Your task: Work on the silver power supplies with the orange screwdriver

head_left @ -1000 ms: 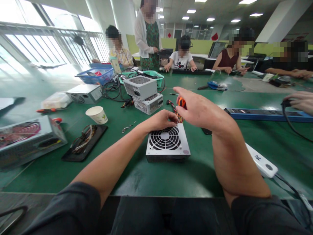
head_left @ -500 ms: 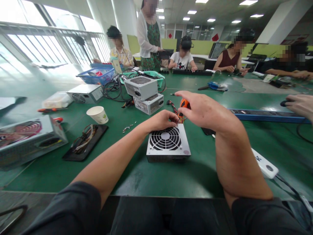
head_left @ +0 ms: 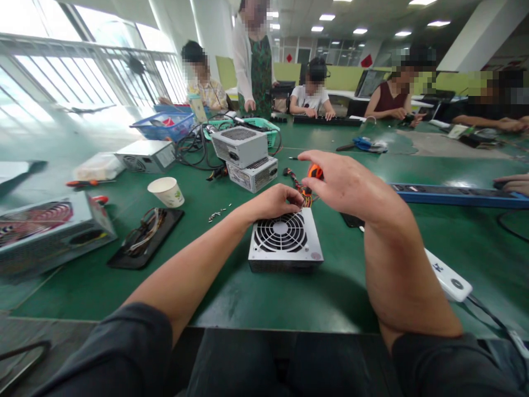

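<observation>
A grey power supply unit (head_left: 285,242) with a round fan grille lies on the green table (head_left: 339,286) right in front of me. My left hand (head_left: 273,201) rests with closed fingers on its far edge, by a bundle of coloured wires (head_left: 300,187). My right hand (head_left: 347,184) hovers above the far right corner, gripping an orange-handled screwdriver (head_left: 316,172) whose tip points down toward that edge; the tip is hidden behind my fingers.
Two stacked power supplies (head_left: 248,157) stand beyond, another (head_left: 144,155) far left, an opened one (head_left: 49,231) near left. A paper cup (head_left: 166,192), black tray with wires (head_left: 144,237), loose screws (head_left: 217,214), blue power strip (head_left: 458,194) and white strip (head_left: 448,275) lie around. Several people sit opposite.
My right hand with the screwdriver has shifted slightly right and down. A co-worker's hand at the right edge has pulled back. The standing person lowered an arm.
</observation>
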{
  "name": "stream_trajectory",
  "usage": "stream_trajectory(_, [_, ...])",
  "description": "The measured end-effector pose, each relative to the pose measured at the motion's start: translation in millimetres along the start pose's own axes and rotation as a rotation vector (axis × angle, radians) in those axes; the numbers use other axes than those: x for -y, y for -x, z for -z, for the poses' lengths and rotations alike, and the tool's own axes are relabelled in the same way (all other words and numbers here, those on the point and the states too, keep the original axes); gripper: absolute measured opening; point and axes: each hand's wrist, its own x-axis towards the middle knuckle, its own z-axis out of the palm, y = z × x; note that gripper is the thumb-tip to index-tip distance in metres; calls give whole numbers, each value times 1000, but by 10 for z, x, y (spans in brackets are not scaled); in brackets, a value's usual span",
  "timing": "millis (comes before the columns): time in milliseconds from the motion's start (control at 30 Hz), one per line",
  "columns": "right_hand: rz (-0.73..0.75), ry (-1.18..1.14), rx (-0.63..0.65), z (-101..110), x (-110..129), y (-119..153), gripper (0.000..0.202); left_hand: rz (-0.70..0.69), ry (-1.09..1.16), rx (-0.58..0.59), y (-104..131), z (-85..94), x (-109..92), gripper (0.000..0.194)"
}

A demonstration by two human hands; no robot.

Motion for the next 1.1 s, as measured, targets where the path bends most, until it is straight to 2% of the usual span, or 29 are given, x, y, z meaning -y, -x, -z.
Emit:
stream_trajectory(133, [-152,153,-53,-25,113,-46,27,4,-2,-3,-9,-5,6,17])
stream_trajectory(267, [-255,244,-82,-51,143,-49,32,33,-12,-11,-6,2,-30,19])
stream_trajectory(333, [-215,190,-41,-31,96,-22,36,29,-12,-10,-3,8,-44,18])
stream_trajectory(467, [-31,59,47,37,16,32,48,14,-8,0,-5,8,-22,16])
stream_trajectory(533, [-60,93,42,42,36,27,44,0,-11,-1,-8,5,5,17])
stream_trajectory(633, [-184,196,-53,-9,104,-19,31,4,0,0,-9,10,29,20])
stream_trajectory(733, [-225,204,-95,-60,126,-51,29,16,41,-4,-4,25,12,21])
stream_trajectory(800, [-201,153,-58,-52,105,-38,30,15,64,-21,0,34,-12,22])
stream_trajectory(967, [-17,36,37,54,55,26,44,28,123,-57,-4,29,-33,23])
stream_trajectory(1100, [-66,83,41,71,86,3,32,32,244,-151,-34,7,38,23])
